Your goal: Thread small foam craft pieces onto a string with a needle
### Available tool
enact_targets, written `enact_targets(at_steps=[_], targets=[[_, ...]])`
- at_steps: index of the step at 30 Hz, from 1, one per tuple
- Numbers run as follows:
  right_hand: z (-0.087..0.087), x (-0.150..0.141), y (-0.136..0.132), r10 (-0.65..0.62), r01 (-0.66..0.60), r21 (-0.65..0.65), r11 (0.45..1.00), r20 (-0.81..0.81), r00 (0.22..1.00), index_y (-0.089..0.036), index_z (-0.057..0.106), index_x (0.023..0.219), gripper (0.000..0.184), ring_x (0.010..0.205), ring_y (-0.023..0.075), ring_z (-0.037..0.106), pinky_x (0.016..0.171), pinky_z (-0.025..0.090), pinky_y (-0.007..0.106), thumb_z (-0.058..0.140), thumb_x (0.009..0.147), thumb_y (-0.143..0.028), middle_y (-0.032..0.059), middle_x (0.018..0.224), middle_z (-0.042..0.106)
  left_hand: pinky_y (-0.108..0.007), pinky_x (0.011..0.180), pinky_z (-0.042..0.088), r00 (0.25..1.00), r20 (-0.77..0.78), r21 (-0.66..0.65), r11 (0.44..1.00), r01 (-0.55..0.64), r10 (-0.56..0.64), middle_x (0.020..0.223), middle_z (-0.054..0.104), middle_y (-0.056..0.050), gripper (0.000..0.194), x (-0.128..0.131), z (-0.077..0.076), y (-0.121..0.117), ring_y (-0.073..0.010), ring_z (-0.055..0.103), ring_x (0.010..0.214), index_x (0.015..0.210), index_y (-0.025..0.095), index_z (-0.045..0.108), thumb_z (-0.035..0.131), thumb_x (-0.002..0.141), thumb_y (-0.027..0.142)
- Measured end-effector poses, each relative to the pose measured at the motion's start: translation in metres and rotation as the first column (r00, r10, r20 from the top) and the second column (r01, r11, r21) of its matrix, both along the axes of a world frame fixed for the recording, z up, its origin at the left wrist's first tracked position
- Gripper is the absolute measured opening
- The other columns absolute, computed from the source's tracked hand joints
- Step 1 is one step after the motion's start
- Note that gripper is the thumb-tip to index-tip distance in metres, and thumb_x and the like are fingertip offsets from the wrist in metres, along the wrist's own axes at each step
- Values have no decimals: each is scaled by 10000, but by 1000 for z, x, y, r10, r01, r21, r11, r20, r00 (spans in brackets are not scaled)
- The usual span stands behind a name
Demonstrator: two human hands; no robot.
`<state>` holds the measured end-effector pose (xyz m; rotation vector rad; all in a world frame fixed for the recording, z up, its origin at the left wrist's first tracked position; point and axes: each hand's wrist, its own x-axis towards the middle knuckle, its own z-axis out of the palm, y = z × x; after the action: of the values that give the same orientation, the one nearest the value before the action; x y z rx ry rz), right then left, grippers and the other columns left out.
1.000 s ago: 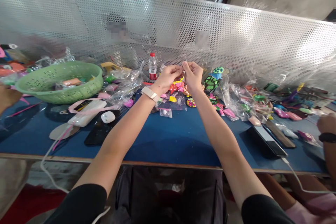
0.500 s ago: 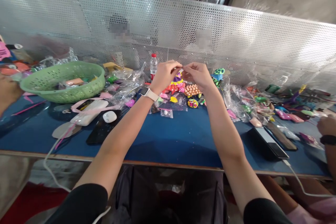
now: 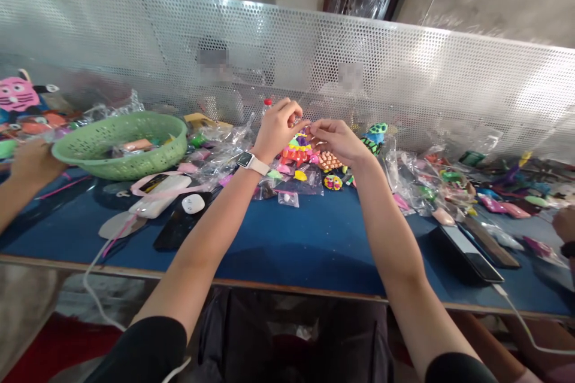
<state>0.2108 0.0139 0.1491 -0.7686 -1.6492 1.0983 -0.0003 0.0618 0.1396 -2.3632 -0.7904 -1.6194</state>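
Note:
My left hand and my right hand are held together above the far middle of the blue table, fingers pinched. Between the fingertips is a small item with clear plastic that I cannot make out. A white watch sits on my left wrist. Just below the hands lies a heap of small colourful toy figures, some in clear bags. A green turtle-like toy stands to the right of my right hand.
A green plastic basket stands at the left, with a white power bank, a white earbud case and a dark phone near it. Phones lie at the right. Other people's hands show at both edges. A perforated metal screen backs the table.
My hands have shifted slightly and stay pinched together. The view has tilted a little, and a person's forearm has come further in at the left.

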Motion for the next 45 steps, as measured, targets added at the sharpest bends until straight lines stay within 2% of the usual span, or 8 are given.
enact_targets(at_steps=[8, 11, 18, 22, 26, 35, 40, 45], targets=[[-6, -1, 15, -184, 200, 273, 941, -85, 979, -248, 753, 894, 381, 707, 129, 654, 675, 581, 263, 921, 930, -588, -6, 792, 731, -410, 1000, 611, 1000, -6, -109, 994, -21, 21, 981, 797, -70, 203, -2, 10, -6, -225, 740, 953, 889, 210, 757, 710, 1075, 276], [-5, -4, 14, -274, 291, 298, 909, -101, 957, -260, 726, 902, 345, 723, 134, 664, 720, 599, 283, 875, 983, -561, -10, 795, 706, -414, 988, 634, 999, 18, -198, 979, 47, -45, 971, 831, -81, 185, -2, 9, -4, -227, 768, 935, 903, 201, 795, 738, 1056, 290], [3, -7, 2, -362, 365, 318, 875, -72, 929, -275, 683, 911, 310, 760, 143, 675, 755, 603, 296, 839, 1010, -524, -19, 825, 664, -375, 881, 703, 926, 174, -462, 803, 377, -335, 970, 871, -106, 253, -6, 6, 2, -219, 835, 931, 1129, 164, 834, 911, 963, 339], [3, -6, 3, -386, 386, 322, 864, -67, 920, -275, 681, 901, 323, 718, 141, 643, 722, 585, 295, 827, 1014, -541, -23, 805, 651, -396, 940, 717, 890, 192, -523, 724, 450, -414, 1009, 877, -128, 267, -8, 5, 2, -215, 849, 967, 1099, 153, 832, 965, 909, 286], [-2, -3, 11, -381, 387, 307, 870, -81, 921, -264, 689, 894, 327, 688, 130, 604, 639, 506, 269, 844, 998, -533, -22, 804, 649, -393, 955, 716, 868, 174, -539, 693, 479, -464, 1015, 879, -126, 341, -7, 4, 1, -222, 860, 986, 1154, 146, 824, 982, 896, 303], [-8, -1, 19, -386, 396, 163, 904, -91, 918, -259, 665, 826, 268, 500, 99, 409, 487, 334, 263, 798, 968, -444, -47, 691, 595, -340, 897, 669, 901, 131, -400, 809, 431, -414, 957, 870, -63, 667, -2, 9, -12, -213, 851, 926, 1414, 204, 756, 1015, 874, 496], [-7, 0, 21, -449, 471, 204, 859, -144, 882, -257, 677, 817, 254, 504, 106, 447, 493, 363, 269, 784, 948, -446, -36, 685, 614, -396, 1014, 630, 967, 22, -265, 931, 250, -254, 964, 864, -38, 449, 6, 11, -20, -226, 812, 971, 1342, 242, 773, 946, 951, 379], [-7, -1, 17, -524, 535, 342, 772, -133, 841, -262, 702, 854, 260, 623, 148, 595, 600, 487, 297, 777, 970, -482, -2, 746, 674, -388, 954, 616, 993, 14, -152, 981, 118, -118, 1076, 820, -52, 163, 10, 5, -18, -199, 745, 904, 1187, 254, 767, 808, 1059, 345]])
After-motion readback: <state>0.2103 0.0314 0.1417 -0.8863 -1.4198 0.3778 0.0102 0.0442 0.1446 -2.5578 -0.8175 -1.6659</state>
